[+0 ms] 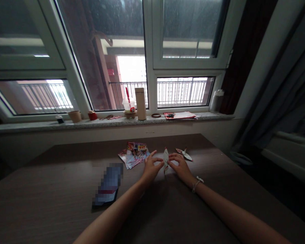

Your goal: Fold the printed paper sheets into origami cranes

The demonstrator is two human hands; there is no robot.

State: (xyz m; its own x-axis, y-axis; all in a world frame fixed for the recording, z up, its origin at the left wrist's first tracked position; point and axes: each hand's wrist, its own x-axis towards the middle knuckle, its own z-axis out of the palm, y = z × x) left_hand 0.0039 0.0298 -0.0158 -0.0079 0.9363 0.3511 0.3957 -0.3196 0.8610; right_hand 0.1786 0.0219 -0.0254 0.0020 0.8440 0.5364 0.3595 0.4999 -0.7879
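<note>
Between my two hands, a small folded paper piece (165, 158), whitish with printed lines and red tips, is held upright just above the dark table. My left hand (152, 166) pinches its left side between thumb and forefinger, the other fingers stretched away. From the other side, my right hand (180, 166) grips its right edge with thumb and fingers; a thin bracelet circles that wrist. Just beyond my right hand lies a folded paper crane (185, 154) with pale wings and reddish printed parts. Left of my left hand rests a fanned stack of colourful printed paper sheets (136, 156).
A phone (108, 186) with a blurred screen lies left of my left forearm on the brown table (66, 176). Along the window sill stand a beige flask (140, 104), a plastic cup with a red straw (128, 104), a paper cup (75, 117), scissors (169, 115) and a grey bottle (217, 101).
</note>
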